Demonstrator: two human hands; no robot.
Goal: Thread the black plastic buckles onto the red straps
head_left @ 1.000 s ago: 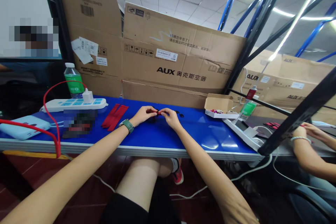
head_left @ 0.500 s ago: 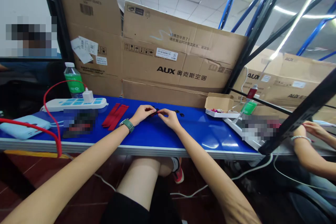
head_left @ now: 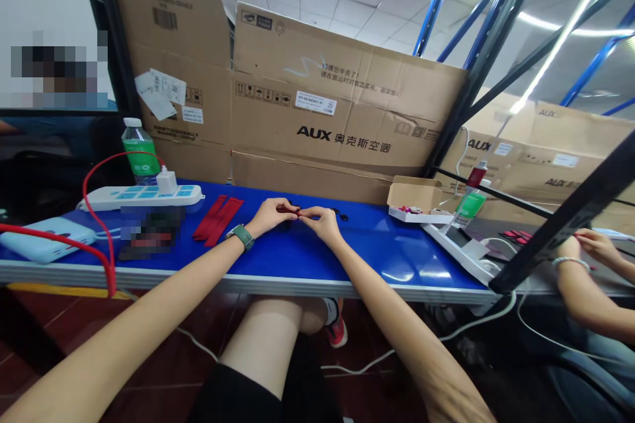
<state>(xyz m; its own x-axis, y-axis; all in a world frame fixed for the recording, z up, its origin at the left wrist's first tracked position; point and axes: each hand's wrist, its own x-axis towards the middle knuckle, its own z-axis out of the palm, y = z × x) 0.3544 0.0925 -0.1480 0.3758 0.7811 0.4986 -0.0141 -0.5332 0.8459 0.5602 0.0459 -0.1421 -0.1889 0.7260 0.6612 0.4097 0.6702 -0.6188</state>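
Note:
My left hand (head_left: 274, 215) and my right hand (head_left: 321, 223) meet over the blue table (head_left: 367, 251), fingertips pinched together. Whatever they pinch is mostly hidden by the fingers; only a tiny dark and reddish bit shows between them. Just beyond my right hand lie small black pieces (head_left: 343, 217), too small to name. Another dark bit sits behind my left fingers. To the left of my left hand, red fabric strips (head_left: 218, 219) lie flat, side by side. A dark green watch is on my left wrist.
A white power strip (head_left: 141, 197), a light blue power bank (head_left: 47, 240) and a bottle (head_left: 141, 152) stand at the left. An open small carton (head_left: 414, 201) with little items is at the right. Cardboard (head_left: 342, 112) walls the back. A co-worker's hands (head_left: 590, 251) are far right.
My fingertips have come closer together, and the red bit between them shows less. The strips, carton and black pieces lie where they were.

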